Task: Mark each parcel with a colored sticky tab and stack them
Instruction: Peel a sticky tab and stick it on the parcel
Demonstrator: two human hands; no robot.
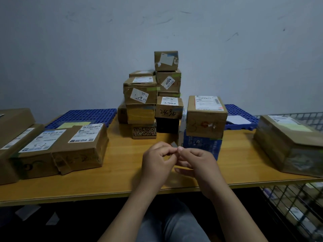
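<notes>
Our left hand has its fingers curled in, thumb & forefinger pinched tip-to-tip against those of our right hand, whose lower fingers hang loosely spread. Between the two pinches a small pale sliver sticks up, prob. the sticky tab; its colour is too dim to call, and we can't tell whether a pad of tabs sits in the left palm. Both hands hover just above the table, near its front edge, touching no parcel. Our read: we're separating one tab, i.e. the first half of a marking cycle. To do it well, hold the non-sticky end only, peel slowly so it doesn't curl onto a fingertip, & free one hand before reaching. The nearest target is the brown parcel w/ a white label on top, sitting on a blue box just beyond the hands to the right. An orange-ish fleck at its label corner may already be a tab, so check first. Behind, the main stack stands several boxes high vs. the wall, with greenish slivers on some edges. The flat parcels at left & the wrapped parcel at right lie well apart from it, prob. not yet done. Press the tab on bare cardboard or label margin, not over barcodes, w/ its end sticking out so it shows once stacked.
</notes>
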